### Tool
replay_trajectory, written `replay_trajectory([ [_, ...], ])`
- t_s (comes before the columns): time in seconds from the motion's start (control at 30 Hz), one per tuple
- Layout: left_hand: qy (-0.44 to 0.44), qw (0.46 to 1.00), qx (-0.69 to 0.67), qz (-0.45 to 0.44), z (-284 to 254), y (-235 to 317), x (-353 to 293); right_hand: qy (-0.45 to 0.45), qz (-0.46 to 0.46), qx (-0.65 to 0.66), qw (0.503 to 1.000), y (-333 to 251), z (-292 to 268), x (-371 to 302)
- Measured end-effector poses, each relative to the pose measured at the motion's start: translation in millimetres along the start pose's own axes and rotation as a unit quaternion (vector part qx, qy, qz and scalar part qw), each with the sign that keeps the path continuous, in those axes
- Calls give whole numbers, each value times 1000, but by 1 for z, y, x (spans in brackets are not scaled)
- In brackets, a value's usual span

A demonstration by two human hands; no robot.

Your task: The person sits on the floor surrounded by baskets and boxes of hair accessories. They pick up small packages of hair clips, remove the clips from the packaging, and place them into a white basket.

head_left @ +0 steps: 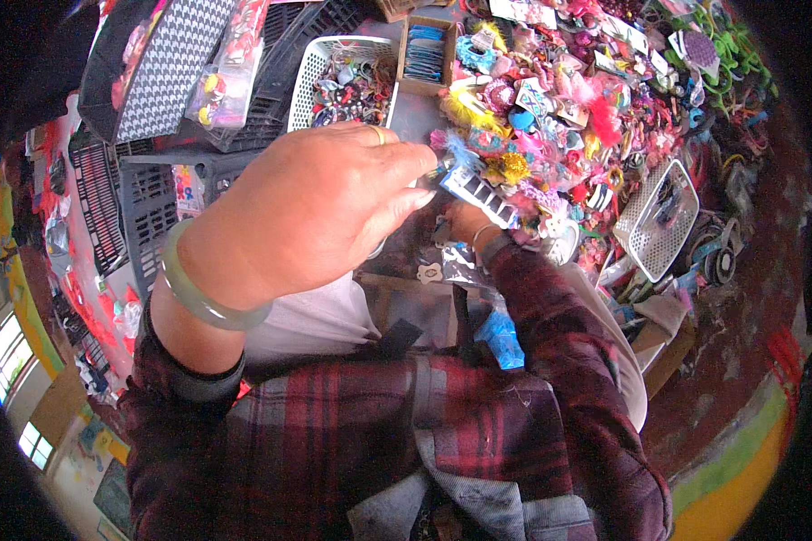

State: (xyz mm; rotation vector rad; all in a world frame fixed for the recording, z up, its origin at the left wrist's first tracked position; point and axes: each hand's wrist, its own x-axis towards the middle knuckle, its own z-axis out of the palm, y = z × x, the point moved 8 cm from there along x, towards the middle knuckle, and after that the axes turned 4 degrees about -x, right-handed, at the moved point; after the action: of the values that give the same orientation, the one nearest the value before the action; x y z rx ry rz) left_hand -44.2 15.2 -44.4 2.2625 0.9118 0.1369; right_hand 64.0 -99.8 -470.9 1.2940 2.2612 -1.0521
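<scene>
My left hand [325, 198], with a ring and a pale bangle on its wrist, reaches over the middle of the table. Its thumb and fingers are pinched together, and what sits between the tips is too small to name. Just right of those fingertips, a blue-and-white strip with dark sections [480, 198] lies tilted across my right hand [467, 221]. That hand appears closed around the strip, though most of its fingers are hidden. Below it are a clear plastic packet [465, 264] and a small cream flower-shaped piece [430, 272].
Colourful hair accessories [550, 108] are heaped at the right. A white basket [299, 95] of small pieces and a cardboard box [404, 86] with blue cards stand at the back. Another white basket [686, 203] tilts at the right edge. Black crates [149, 194] are on the left.
</scene>
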Motion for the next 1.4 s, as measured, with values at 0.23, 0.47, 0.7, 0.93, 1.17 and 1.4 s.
replay_trajectory([
  [0.23, 52, 998, -15, 23, 0, -2, -8, 83, 79, 305, 945, 86, -110, -21],
  [0.47, 33, 999, -18, -1, 1, -6, -5, 32, 116, 679, 724, 67, -164, -83],
  [0.7, 47, 978, -198, -55, -2, -20, 0, 96, -183, 762, 613, -36, -288, -149],
  [0.93, -61, 777, -626, 5, 41, 45, -20, 223, -226, 768, 556, -120, -327, -240],
  [1.17, -47, 674, -737, 13, 95, 82, -67, 254, -186, 823, 473, -159, -265, -293],
  [1.4, 16, 595, -800, 72, 65, 116, -109, 279, -195, 766, 545, -179, -239, -337],
])
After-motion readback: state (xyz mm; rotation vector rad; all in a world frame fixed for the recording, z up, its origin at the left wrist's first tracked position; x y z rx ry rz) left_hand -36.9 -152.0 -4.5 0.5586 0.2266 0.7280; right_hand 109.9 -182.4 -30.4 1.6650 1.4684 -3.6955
